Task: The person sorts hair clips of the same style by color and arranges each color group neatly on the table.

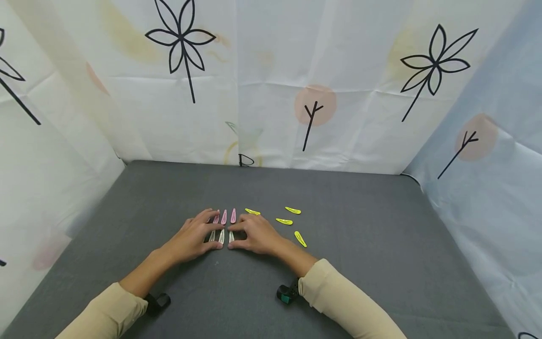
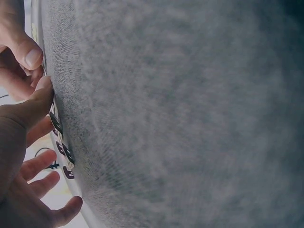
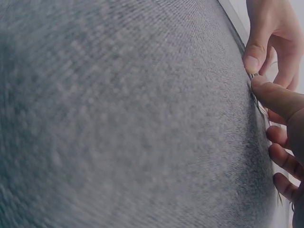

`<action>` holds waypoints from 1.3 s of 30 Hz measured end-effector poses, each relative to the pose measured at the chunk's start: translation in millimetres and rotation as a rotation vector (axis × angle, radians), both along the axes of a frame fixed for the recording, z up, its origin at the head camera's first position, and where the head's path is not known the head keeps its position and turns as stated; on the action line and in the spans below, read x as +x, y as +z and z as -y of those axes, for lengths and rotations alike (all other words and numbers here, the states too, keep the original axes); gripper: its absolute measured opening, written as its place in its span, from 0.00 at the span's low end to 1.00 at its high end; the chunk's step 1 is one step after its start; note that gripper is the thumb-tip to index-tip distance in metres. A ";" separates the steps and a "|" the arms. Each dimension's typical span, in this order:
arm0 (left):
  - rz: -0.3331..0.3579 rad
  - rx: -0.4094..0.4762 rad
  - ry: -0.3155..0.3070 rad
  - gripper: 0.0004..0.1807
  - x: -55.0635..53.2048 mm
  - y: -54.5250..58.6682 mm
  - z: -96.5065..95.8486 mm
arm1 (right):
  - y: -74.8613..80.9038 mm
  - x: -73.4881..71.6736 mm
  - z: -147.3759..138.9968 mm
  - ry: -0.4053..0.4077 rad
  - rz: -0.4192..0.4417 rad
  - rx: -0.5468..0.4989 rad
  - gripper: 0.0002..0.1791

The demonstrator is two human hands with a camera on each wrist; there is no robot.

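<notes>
On the grey table lie white snap hair clips in a row. My left hand [image 1: 192, 238] holds the middle white hair clip [image 1: 222, 237] by its two ends, between thumb and index finger. In the same way my right hand [image 1: 257, 235] holds the right-hand white hair clip [image 1: 231, 237]. A third white hair clip [image 1: 212, 236] lies under the left hand's fingers. Just beyond are three pink hair clips, a right one [image 1: 233, 216], a middle one [image 1: 224, 217] and a left one [image 1: 216, 218] partly hidden by left fingers. Both thumbs stay close together in the right wrist view.
Several yellow hair clips lie scattered to the right: one [image 1: 252, 211] beside the right hand, others farther off [image 1: 293, 210], [image 1: 284, 221] and a slanted one [image 1: 300, 239]. A patterned white curtain [image 1: 271, 127] borders the grey table [image 1: 360, 273] at the back and sides.
</notes>
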State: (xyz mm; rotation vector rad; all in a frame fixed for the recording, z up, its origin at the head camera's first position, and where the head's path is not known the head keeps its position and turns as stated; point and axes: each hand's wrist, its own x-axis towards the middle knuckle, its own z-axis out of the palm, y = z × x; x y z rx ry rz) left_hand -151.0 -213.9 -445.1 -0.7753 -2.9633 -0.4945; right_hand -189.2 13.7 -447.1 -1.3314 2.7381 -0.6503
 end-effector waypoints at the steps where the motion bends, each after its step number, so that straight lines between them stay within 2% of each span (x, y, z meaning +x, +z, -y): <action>1: 0.000 0.000 -0.001 0.27 -0.1 -0.2 0.2 | -0.3 0.1 0.5 -0.005 -0.006 0.002 0.26; 7: 0.002 0.001 -0.001 0.27 0.0 0.4 0.5 | -1.0 1.0 3.2 -0.038 -0.020 -0.005 0.26; 12: 0.007 0.000 -0.003 0.27 0.5 1.3 0.9 | 0.1 1.3 5.2 -0.062 0.009 -0.004 0.26; 25: -0.006 0.005 -0.014 0.28 0.0 1.4 1.5 | 1.5 -0.5 6.8 -0.074 0.044 -0.037 0.26; 33: -0.014 -0.005 -0.013 0.28 -0.5 0.4 1.9 | 6.0 0.4 2.4 -0.051 0.065 -0.061 0.27; 39: -0.003 -0.028 -0.002 0.28 -0.8 1.1 0.7 | 18.6 -0.4 -16.6 0.015 0.114 -0.081 0.26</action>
